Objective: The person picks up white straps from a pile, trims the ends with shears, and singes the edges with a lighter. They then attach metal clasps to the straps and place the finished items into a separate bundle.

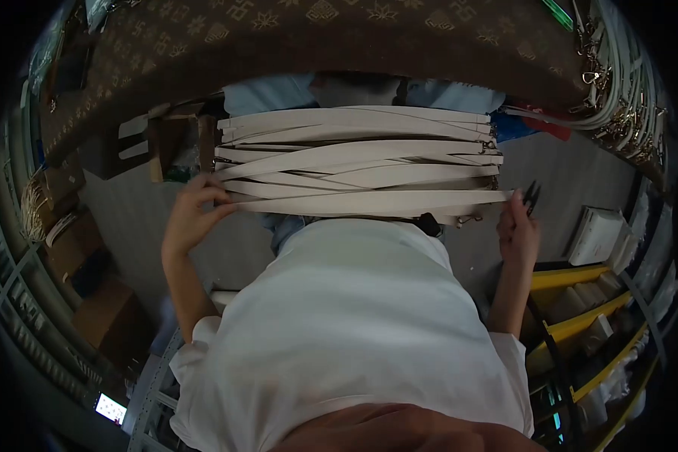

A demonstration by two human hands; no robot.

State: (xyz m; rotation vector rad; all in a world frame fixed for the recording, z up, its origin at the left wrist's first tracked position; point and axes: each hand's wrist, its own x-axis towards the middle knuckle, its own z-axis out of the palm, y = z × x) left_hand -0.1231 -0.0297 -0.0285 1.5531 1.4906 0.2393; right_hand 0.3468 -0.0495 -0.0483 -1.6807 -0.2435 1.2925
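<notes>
Across my lap lies a layered pile of cream straps (354, 142), running left to right, with small metal clasps (488, 145) showing at their right ends. The nearest cream strap (369, 202) is stretched between my two hands. My left hand (196, 215) pinches its left end between thumb and fingers. At the right end, my right hand (518, 233) is closed on the strap's tip. A black two-pronged tool (532, 197), like small snips, sticks up from that same hand; its handle is hidden by the fingers.
A brown patterned cloth (316, 38) covers the surface ahead. Many pale straps with metal clasps (633, 113) hang at its right. Yellow-edged shelves (580, 309) stand at my right, cardboard boxes (113, 320) at my left. A lit phone screen (111, 407) is at lower left.
</notes>
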